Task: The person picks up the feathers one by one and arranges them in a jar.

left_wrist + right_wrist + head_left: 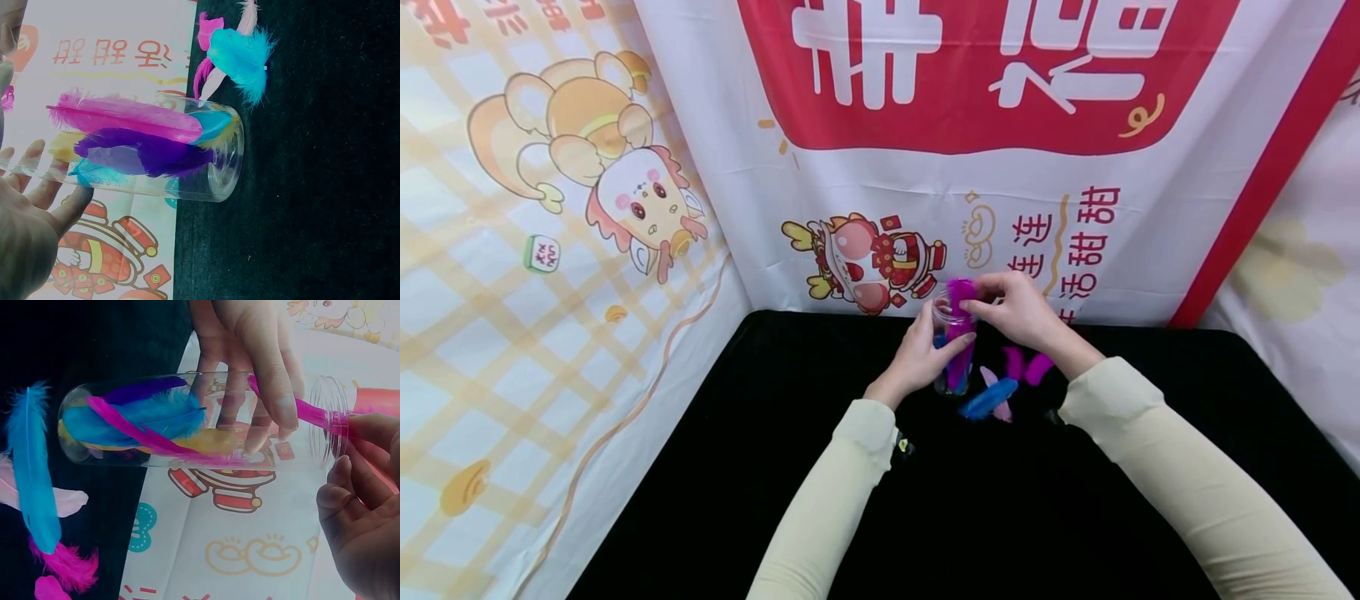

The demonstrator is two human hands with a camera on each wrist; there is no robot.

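My left hand [917, 354] grips a clear, ridged-neck jar [328, 394] round its side, with the thumb across the front. At the jar's mouth, my right hand [1018, 308] pinches a magenta feather [312, 415], which reaches down through the neck. Inside the jar lie several more feathers, among them a purple feather [144, 150], a pink feather [134, 119], a blue feather [144, 422] and yellow ones. In the head view the jar stands upright at the far side of the table, its lower part partly behind my left hand.
Beside the jar, a loose blue feather [988, 400] lies across a pale pink feather [1003, 410]. Magenta feathers [1039, 368] lie farther right, below my right wrist. A black cloth [985, 517] covers the table, and a printed white sheet [865, 183] hangs right behind its far edge.
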